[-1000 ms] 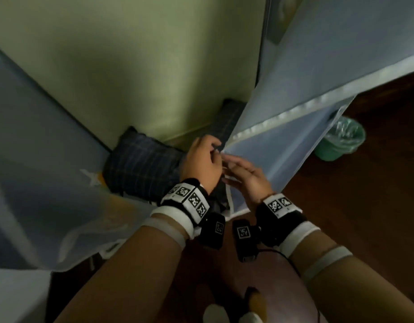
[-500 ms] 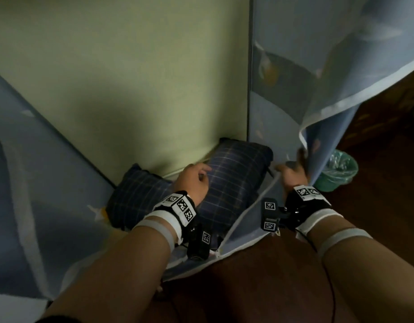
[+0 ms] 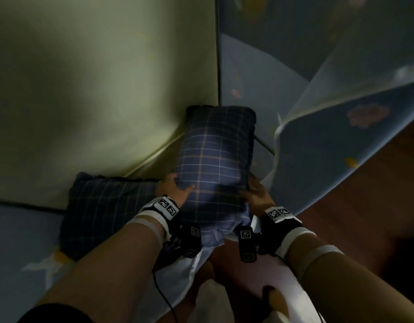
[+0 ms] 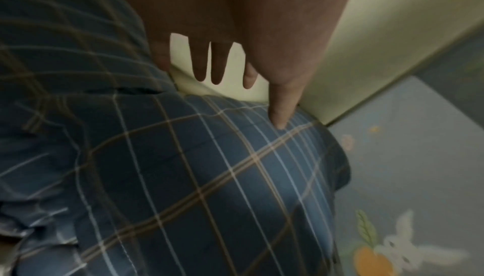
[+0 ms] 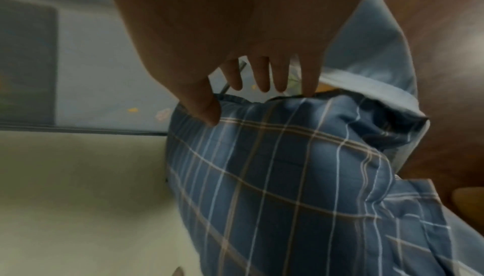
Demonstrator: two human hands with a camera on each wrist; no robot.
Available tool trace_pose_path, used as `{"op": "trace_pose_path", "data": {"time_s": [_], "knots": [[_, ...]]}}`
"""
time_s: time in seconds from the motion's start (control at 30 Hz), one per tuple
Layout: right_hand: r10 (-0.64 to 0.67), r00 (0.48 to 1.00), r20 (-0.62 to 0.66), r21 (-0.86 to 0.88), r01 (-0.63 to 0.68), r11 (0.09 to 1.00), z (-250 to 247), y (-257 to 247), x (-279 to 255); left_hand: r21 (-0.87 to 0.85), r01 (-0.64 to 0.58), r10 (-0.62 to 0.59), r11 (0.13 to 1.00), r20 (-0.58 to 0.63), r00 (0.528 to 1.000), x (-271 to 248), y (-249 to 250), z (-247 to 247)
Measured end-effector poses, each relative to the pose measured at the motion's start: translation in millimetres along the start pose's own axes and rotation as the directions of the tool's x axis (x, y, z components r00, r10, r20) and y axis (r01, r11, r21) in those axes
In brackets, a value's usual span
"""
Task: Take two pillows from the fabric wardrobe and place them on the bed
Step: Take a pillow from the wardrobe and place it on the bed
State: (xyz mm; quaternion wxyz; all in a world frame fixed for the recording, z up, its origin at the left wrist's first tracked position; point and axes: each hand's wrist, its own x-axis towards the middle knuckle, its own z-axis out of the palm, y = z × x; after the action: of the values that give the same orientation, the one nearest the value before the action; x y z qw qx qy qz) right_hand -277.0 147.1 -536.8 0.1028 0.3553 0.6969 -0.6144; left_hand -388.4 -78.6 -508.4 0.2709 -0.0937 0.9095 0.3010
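Note:
Two dark blue plaid pillows lie on the bottom of the fabric wardrobe (image 3: 259, 66). The right pillow (image 3: 215, 159) (image 4: 209, 177) (image 5: 288, 177) leans up against the back corner. My left hand (image 3: 178, 185) (image 4: 243, 98) is at its near left side, thumb pressing on the cover, the fingers straight and spread beside it. My right hand (image 3: 255, 190) (image 5: 246, 102) is at its near right side, thumb on the top edge, fingers straight over the far edge. The left pillow (image 3: 103, 213) (image 4: 52, 53) lies flat, partly under my left forearm.
The wardrobe's blue printed door flap (image 3: 329, 148) hangs folded aside to the right of the pillow. Another flap (image 3: 19, 241) lies low on the left. A yellow-green back panel (image 3: 108, 89) stands behind the pillows. Dark wooden floor (image 3: 376, 194) lies to the right.
My right hand let go of the door flap and came to the right pillow's right side. My left hand slid to that pillow's left side. The view has moved closer.

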Motion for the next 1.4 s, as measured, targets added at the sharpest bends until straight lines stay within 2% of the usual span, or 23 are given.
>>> {"op": "trace_pose_path", "data": {"time_s": [0.1, 0.2, 0.27, 0.33, 0.4, 0.5, 0.6, 0.7, 0.9, 1.03, 1.13, 1.3, 1.4], "knots": [[0.187, 0.976, -0.108, 0.012, -0.187, 0.982, 16.4, 15.8, 9.1, -0.123, 0.141, -0.124, 0.982, 0.135, 0.983, 34.6, -26.6, 6.1], [0.358, 0.926, -0.122, -0.008, -0.362, 0.932, 25.9, 21.7, 14.5, -0.169, 0.202, -0.172, 0.965, 0.176, 0.969, 55.4, -41.2, 13.0], [0.408, 0.905, -0.119, 0.011, -0.41, 0.912, 31.5, 24.3, 19.2, -0.157, 0.231, -0.199, 0.96, 0.193, 0.961, 53.0, -35.8, 6.5], [0.439, 0.89, -0.122, -0.002, -0.442, 0.897, 34.9, 27.6, 24.3, -0.228, 0.258, -0.212, 0.939, 0.209, 0.955, 54.3, -32.5, 4.8], [0.401, 0.906, -0.135, -0.019, -0.407, 0.913, 38.1, 31.8, 27.9, -0.312, 0.261, -0.201, 0.914, 0.212, 0.957, 55.1, -31.1, 7.1], [0.295, 0.946, -0.133, -0.012, -0.3, 0.954, 39.8, 37.7, 35.6, -0.383, 0.186, -0.117, 0.905, 0.197, 0.973, 46.3, -21.5, 9.5], [0.217, 0.968, -0.124, 0.13, -0.201, 0.971, 38.7, 30.9, 36.5, -0.432, 0.098, -0.05, 0.897, 0.122, 0.991, 30.0, -6.7, 3.5], [0.114, 0.987, -0.109, 0.163, -0.095, 0.982, 27.7, 10.9, 26.1, -0.43, 0.029, -0.021, 0.902, 0.024, 0.999, 10.8, 6.8, -9.8], [0.016, 1.0, -0.01, 0.246, -0.013, 0.969, -5.1, -34.2, -19.4, -0.488, -0.119, 0.034, 0.865, -0.179, 0.983, -60.3, 40.7, -28.9], [-0.106, 0.99, 0.092, 0.249, 0.08, 0.965, -33.1, -50.2, -57.3, -0.541, -0.241, 0.045, 0.806, -0.349, 0.936, -128.9, 50.7, -31.7], [-0.216, 0.96, 0.18, 0.228, 0.173, 0.958, -53.0, -56.4, -87.1, -0.526, -0.296, 0.026, 0.797, -0.46, 0.887, -186.6, 50.7, -29.7], [-0.385, 0.867, 0.317, 0.196, 0.337, 0.921, -69.9, -70.4, -138.5, -0.5, -0.366, -0.028, 0.785, -0.619, 0.785, -288.9, 49.5, -31.3], [-0.452, 0.781, 0.432, 0.164, 0.424, 0.89, -71.1, -91.3, -186.0, -0.44, -0.404, -0.061, 0.802, -0.733, 0.678, -353.6, 45.6, -43.0]]}}
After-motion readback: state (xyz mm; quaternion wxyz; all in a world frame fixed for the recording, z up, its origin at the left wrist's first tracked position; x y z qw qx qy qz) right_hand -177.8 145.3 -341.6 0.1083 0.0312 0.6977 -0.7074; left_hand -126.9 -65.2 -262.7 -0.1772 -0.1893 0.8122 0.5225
